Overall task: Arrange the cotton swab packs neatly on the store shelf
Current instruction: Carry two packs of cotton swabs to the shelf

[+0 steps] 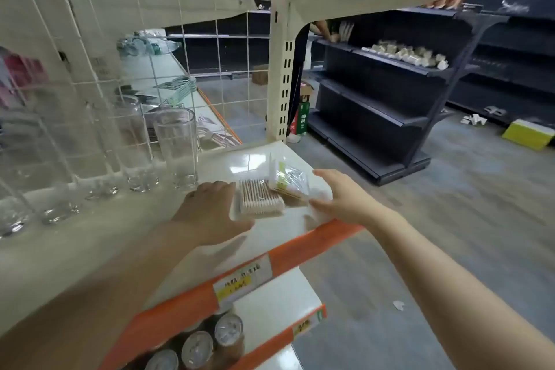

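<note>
Two clear cotton swab packs lie near the right end of the cream shelf [135,219]. The nearer pack [260,199] lies flat with its swabs in a row. The second pack [289,182], with a green label, leans partly over it on the right. My left hand [207,210] touches the left edge of the nearer pack with straight fingers and the thumb below it. My right hand [341,197] reaches in from the right, fingers extended against the plastic edges of the packs.
A row of clear drinking glasses [177,149] stands on the shelf left of the packs, before a wire grid. The shelf's orange front rail [240,276] carries price labels. Cans [228,330] sit on the shelf below. Dark shelving [390,93] stands across the aisle.
</note>
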### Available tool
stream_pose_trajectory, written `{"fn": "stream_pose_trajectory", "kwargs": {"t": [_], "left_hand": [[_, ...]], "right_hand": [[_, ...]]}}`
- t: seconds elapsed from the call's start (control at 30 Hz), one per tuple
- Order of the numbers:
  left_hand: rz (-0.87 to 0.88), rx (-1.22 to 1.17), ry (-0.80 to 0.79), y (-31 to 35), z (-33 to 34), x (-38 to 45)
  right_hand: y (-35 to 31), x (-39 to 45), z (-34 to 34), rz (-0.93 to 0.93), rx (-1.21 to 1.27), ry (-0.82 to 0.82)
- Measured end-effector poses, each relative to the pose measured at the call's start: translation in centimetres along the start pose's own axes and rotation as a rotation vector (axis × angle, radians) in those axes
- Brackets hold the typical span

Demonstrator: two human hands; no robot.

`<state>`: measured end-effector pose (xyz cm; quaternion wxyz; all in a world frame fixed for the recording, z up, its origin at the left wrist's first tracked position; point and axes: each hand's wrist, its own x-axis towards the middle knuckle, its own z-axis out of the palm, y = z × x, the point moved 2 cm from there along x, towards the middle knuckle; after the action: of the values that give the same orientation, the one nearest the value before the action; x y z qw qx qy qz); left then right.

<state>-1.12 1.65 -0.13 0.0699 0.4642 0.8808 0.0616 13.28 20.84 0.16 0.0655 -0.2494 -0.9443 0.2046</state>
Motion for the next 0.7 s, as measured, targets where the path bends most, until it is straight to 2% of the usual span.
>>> {"fn": "stream_pose_trajectory", "kwargs": {"t": [0.13, 0.37, 0.7], "left_hand": [[0.057, 0.084, -0.033, -0.9, 0.2, 1.7], [0.096, 0.079, -0.043, -1.7, 0.5, 4.1], [0.131, -0.001, -0.048, -1.7, 0.6, 5.4]], "right_hand": [[-0.3, 1.7, -0.1, -0.011, 0.006, -0.053], [-0.5, 3.3, 0.0, -0.019, 0.089, -0.168], [-0.5, 4.0, 0.1, 0.001, 0.068, -0.177]]}}
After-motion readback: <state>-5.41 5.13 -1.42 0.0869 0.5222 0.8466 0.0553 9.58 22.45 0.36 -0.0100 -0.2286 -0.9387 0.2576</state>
